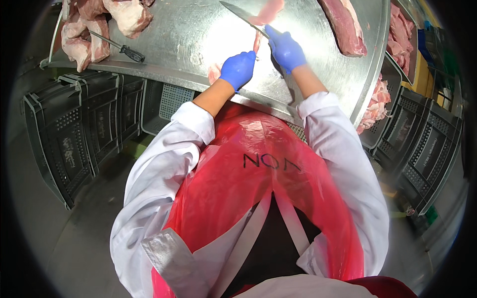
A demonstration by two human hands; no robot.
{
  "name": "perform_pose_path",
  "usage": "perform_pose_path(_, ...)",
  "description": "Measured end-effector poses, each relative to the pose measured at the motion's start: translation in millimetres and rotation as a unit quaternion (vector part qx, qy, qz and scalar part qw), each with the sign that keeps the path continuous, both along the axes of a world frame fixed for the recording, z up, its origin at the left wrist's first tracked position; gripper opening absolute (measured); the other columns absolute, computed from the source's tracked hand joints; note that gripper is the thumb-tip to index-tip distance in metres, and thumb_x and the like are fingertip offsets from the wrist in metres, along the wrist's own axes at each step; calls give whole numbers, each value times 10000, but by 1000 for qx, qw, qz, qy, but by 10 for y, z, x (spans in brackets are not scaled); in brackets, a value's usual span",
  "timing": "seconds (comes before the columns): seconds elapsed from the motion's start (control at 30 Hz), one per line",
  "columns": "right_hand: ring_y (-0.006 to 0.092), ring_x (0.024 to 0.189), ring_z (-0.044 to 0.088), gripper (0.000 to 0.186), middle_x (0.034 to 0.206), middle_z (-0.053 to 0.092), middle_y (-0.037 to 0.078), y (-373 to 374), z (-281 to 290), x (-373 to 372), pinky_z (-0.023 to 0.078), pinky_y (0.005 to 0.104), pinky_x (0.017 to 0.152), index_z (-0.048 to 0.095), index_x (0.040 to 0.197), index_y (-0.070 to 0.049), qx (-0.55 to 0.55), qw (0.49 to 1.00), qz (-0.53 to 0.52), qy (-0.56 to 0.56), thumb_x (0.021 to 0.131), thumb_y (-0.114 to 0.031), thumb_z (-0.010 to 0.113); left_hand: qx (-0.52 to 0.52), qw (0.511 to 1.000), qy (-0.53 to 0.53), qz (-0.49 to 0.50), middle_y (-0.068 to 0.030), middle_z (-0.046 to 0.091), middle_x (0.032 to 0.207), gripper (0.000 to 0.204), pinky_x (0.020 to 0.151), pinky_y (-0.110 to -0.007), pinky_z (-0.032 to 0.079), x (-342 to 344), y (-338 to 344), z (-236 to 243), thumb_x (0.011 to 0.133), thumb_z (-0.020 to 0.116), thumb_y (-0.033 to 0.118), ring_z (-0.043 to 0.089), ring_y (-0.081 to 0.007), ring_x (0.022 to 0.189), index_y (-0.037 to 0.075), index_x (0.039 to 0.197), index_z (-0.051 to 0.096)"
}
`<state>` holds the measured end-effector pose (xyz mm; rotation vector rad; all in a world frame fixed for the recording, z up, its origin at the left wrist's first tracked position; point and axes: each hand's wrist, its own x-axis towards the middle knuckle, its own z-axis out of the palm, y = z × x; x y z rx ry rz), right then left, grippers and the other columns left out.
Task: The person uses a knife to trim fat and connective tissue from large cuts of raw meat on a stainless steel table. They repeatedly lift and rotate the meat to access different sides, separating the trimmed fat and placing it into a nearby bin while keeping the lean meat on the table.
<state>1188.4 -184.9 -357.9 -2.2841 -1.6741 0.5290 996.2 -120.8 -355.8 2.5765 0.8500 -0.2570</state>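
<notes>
My left hand [237, 69], in a blue glove, is closed on the lower end of a thin strip of meat [257, 40] on the steel worktop [179, 35]. Just to the right, my gloved right hand [286, 50] grips a long knife [241, 15]; its handle is mostly hidden and the blade points up and left across the strip. A pale pink piece of meat [268, 10] lies beside the blade. A small scrap [214, 73] sits left of my left hand. A long cut of meat [343, 30] lies to the right.
Meat chunks [124, 15] and a metal rod with a black handle [130, 52] lie at the worktop's left. Bins of meat [401, 37] and trimmings [373, 104] are at the right. Dark crates [59, 139] [422, 144] stand on both sides, and a grey perforated crate [169, 102] sits below the edge.
</notes>
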Motion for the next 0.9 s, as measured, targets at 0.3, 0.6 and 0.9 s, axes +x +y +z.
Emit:
perform_pose_path(0.3,439,942,640,531,1073,588,260,-628,131,700,521,488,881,406,1513,-366,-67,998,4,-4,998,-307,524,-5,989,15,145,-253,686,992,236,823,-517,530,-620,577,139,947,521,173,676,-433,919,16,1107,595)
perform_pose_path(0.6,502,1014,619,489,1091,634,344,-936,-2,1626,488,524,894,479,1476,-189,-23,986,-164,-17,993,-234,539,-2,997,40,-71,-212,702,852,217,752,-496,555,-799,286,65,890,516,154,692,-411,813,25,1004,649)
perform_pose_path(0.9,285,1245,608,491,1329,628,216,-1605,472,797,449,389,1046,468,1501,-213,-29,951,-199,236,1021,-295,530,-329,919,-168,137,-211,666,808,243,697,-477,536,-710,261,1598,872,534,86,664,-431,758,-18,1080,605)
